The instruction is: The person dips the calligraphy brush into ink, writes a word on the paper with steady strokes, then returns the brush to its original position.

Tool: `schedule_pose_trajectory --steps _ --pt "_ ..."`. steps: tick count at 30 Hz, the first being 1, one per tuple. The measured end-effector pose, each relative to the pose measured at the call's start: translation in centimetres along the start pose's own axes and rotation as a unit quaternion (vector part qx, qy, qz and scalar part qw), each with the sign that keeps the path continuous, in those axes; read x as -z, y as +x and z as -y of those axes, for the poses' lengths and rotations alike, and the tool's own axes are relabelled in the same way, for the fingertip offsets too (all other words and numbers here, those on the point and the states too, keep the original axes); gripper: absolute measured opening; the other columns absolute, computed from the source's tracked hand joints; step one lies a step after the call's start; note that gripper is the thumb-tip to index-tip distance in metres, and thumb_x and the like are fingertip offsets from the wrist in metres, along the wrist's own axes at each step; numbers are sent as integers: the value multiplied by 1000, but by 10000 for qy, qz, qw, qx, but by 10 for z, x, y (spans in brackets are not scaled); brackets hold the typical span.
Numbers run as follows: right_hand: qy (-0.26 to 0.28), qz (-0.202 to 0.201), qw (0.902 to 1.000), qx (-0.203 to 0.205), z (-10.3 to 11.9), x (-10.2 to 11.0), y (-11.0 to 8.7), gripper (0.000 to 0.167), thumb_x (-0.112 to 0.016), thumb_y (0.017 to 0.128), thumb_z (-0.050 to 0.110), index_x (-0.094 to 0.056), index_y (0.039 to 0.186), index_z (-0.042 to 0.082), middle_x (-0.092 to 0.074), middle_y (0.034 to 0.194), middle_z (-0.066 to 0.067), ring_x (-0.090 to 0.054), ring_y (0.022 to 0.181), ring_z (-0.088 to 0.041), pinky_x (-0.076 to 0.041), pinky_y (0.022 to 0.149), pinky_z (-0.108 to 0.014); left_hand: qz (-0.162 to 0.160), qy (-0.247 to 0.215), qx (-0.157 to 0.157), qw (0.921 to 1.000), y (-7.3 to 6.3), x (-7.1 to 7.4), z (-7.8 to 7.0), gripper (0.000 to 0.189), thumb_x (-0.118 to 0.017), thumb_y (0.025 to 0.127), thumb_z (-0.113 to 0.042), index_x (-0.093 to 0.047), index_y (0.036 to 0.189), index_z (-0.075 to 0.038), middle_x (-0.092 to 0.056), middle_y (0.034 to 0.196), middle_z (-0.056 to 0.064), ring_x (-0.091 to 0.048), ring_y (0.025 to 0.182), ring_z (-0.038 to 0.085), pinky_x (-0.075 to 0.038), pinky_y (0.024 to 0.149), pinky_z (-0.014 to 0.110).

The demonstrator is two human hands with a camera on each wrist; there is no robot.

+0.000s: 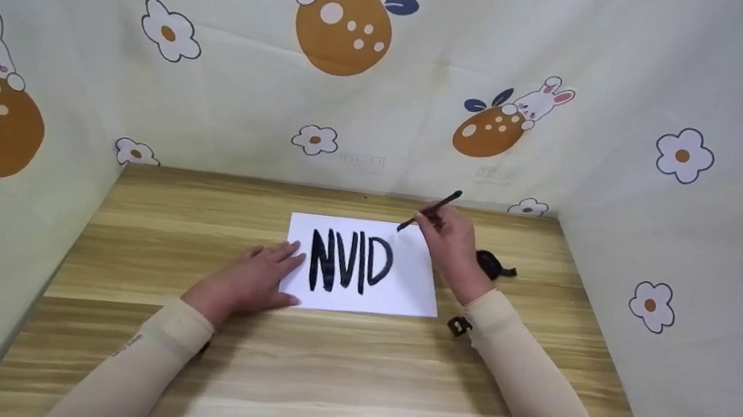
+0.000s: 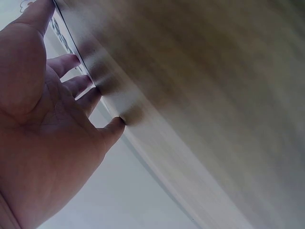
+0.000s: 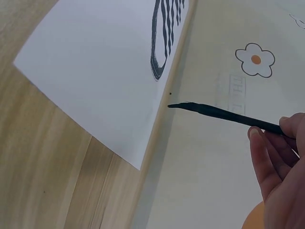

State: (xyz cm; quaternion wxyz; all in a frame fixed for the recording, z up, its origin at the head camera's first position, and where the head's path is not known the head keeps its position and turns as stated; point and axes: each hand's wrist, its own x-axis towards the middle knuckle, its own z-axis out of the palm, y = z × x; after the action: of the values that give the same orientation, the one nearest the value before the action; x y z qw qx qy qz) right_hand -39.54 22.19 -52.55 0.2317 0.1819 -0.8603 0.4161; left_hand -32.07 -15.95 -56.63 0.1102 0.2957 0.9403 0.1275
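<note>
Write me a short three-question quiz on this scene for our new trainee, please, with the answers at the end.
1. Reading: which black letters stand on the white sheet, from left to right in the head view?

2. True or false: the left hand is at the sheet's left edge in the head view.

3. Multiple choice: what does the right hand hold?
a) a pair of scissors
b) a slim dark brush
c) a metal spoon

Key: 1. N, V, I, D; 2. true; 3. b
</note>
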Motion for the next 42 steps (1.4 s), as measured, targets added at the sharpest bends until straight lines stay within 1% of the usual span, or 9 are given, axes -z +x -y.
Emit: schedule_pose_trajectory --steps 2,7,11,13,19,27,33,42 --pt "38 15 10000 -67 0 -1 0 7 -81 102 9 -82 105 3 -81 96 -9 -77 84 -23 -62 75 -37 29 2 25 10000 0 -1 0 89 -69 107 -55 -37 172 -4 -24 181 21 -24 167 41 -23 129 72" --pt "97 159 9991 -370 -1 -3 -1 9 -81 103 13 -82 106 4 -81 96 -7 -76 86 -21 -62 76 -37 -50 -3 -9 10000 -1 0 0 88 -71 106 -53 -39 170 -2 -27 180 22 -28 165 43 -26 127 73" --pt "80 260 9985 -467 -1 -4 -2 7 -80 103 11 -82 106 5 -81 97 -6 -77 88 -21 -62 78 -39 -119 -16 -52 9999 -2 -1 1 86 -71 106 -51 -41 169 -1 -30 178 23 -31 164 44 -28 126 74" --pt "38 266 9987 -437 -2 -4 -3 6 -80 103 9 -82 105 4 -81 97 -8 -77 88 -23 -63 78 -41 -121 -15 -59 9999 -2 -1 1 86 -71 106 -51 -41 169 -1 -30 178 23 -31 164 44 -28 126 74" --pt "-73 318 9986 -426 -5 -6 -6 10 -80 104 12 -82 104 3 -81 97 -9 -77 89 -24 -64 81 -42 -124 44 -73 9999 -1 -1 0 86 -70 106 -52 -41 169 0 -30 178 24 -31 163 45 -29 126 74" --pt "-118 373 9985 -370 -5 -6 -8 7 -81 102 9 -81 103 2 -81 97 -10 -77 89 -25 -63 77 -42 -40 121 -9 9999 -1 0 -1 87 -69 107 -55 -39 170 -2 -28 179 22 -29 165 43 -27 127 73" --pt "-251 460 9983 -259 -5 -5 -10 7 -81 102 10 -81 102 3 -81 99 -11 -78 89 -25 -63 77 -41 -54 13 -17 10000 -2 0 -1 87 -69 107 -53 -39 170 -2 -27 179 23 -28 165 43 -26 127 74" --pt "-266 541 9974 -394 -4 -5 -13 8 -81 102 11 -81 103 3 -82 97 -9 -78 87 -22 -61 76 -38 -44 -103 43 9999 -1 -3 1 88 -70 107 -54 -38 171 -4 -25 181 21 -25 166 43 -22 129 72"
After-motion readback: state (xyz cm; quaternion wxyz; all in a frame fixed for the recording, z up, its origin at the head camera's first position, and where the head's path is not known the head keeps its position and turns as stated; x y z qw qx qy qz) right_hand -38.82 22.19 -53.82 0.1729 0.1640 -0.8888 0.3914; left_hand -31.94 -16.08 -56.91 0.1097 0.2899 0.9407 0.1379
